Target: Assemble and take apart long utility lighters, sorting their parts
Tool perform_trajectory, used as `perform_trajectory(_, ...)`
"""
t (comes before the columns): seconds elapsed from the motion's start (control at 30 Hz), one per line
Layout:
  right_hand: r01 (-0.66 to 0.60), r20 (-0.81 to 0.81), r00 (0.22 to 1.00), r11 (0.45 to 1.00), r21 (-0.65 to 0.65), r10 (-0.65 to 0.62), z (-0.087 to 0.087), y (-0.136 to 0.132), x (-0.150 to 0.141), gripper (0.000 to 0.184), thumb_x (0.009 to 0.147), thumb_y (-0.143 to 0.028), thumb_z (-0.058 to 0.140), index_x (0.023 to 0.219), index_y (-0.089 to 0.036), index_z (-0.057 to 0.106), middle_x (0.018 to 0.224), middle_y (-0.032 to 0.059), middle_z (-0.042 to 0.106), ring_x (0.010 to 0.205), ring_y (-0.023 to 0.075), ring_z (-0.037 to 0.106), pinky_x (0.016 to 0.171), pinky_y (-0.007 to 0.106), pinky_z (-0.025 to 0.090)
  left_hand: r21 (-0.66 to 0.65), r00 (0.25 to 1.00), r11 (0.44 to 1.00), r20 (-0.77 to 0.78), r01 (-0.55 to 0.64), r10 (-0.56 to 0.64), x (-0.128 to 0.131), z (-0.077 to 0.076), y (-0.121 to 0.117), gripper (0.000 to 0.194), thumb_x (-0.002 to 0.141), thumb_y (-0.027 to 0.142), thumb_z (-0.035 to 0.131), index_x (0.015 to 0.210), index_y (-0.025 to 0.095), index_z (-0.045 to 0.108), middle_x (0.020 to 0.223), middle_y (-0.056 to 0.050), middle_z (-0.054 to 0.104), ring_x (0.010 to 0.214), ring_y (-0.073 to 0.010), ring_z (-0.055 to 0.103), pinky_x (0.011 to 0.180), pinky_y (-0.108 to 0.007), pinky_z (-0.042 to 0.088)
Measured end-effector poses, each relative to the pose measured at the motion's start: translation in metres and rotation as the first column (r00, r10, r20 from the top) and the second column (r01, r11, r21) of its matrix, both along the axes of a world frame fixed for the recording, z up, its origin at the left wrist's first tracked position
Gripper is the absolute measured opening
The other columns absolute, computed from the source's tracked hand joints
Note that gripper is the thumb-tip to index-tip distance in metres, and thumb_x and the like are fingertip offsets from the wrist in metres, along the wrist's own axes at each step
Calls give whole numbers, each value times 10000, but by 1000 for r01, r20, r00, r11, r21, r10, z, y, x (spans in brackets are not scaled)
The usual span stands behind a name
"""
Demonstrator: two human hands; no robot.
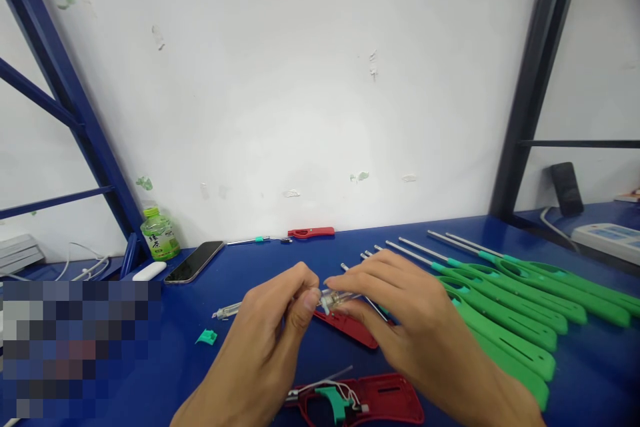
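Observation:
My left hand [267, 330] pinches one end of a small clear plastic lighter gas tank [332, 298] between thumb and fingers. From the other side, my right hand [407, 310] grips the same tank with thumb and fingertips. Beneath my hands lies a red lighter shell half [350, 329], partly covered. Closer to me, an opened red lighter handle [393, 395] holds a teal trigger [334, 403] and white wires. Another clear plastic piece [227, 311] pokes out past my left hand, and a loose teal trigger [206, 337] lies to its left.
Several green long-nosed lighters [530, 307] lie side by side at the right. Along the wall are a red lighter handle [315, 233] and a metal lighter tube [247, 241]. A phone [195, 262], white case [150, 271] and green bottle [161, 237] occupy the back left.

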State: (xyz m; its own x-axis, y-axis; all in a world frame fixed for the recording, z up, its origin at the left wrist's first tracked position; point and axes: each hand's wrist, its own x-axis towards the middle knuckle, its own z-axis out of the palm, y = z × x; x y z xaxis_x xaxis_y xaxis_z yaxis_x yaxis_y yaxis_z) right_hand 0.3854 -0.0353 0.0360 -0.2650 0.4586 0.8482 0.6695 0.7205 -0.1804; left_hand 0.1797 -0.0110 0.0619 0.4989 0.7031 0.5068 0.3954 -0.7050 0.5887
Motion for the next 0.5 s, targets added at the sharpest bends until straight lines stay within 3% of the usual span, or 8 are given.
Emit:
perform_trajectory(0.23,-25,-28,999,1000,-1,25,3,-2,-1,103,1033,-158,690,1107,-210,739,996,-27,802,871,171,658,800,351,519,-155,994,986,100,58,-43,-1,-5,3,440,1112,539,440,793,239,481,701,63,357,610,-138,298,562,-286,277)
perform_trajectory(0.4,-36,-27,999,999,-13,36,2,-2,-2,119,1028,-154,693,1119,-218,736,985,-31,800,855,167,658,808,346,498,-311,973,949,230,55,19,3,-6,-1,465,1064,619,522,795,242,486,706,63,307,615,-140,242,538,-295,198)
perform_trajectory(0.5,-20,-8,1000,1000,-15,20,1,-1,-2,128,1031,-160,691,1132,-220,741,981,-31,797,846,171,650,797,350,477,-320,964,943,266,85,3,4,-6,-2,458,1053,613,557,793,238,513,695,63,307,601,-134,235,527,-295,184)
